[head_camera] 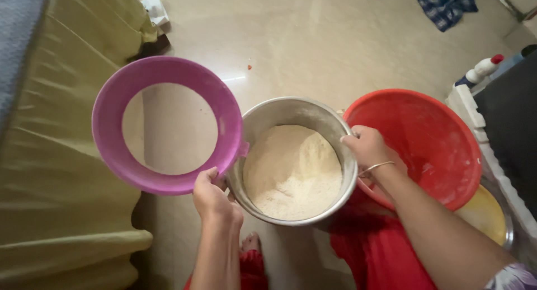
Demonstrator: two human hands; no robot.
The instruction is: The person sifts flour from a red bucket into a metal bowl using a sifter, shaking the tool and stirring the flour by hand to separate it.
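left hand (212, 197) pinching purple plastic sieve (168, 125) rim | right hand (366, 147) gripping round steel pot (293, 161) edge | powdery flour (293, 172) heaped inside | glossy red tub (425, 144) beside

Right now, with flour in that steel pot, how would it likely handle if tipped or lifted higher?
The steel pot looks rigid and probably heavy, being well filled with flour. The right hand grips only its rim, so smooth metal may slip. The loose flour is heaped and would likely shift or spill.

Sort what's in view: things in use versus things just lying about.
In use:
left hand holding purple sieve
right hand gripping steel pot of flour

Lying about:
red basin
blue checked cloth
white bottle
yellow plate
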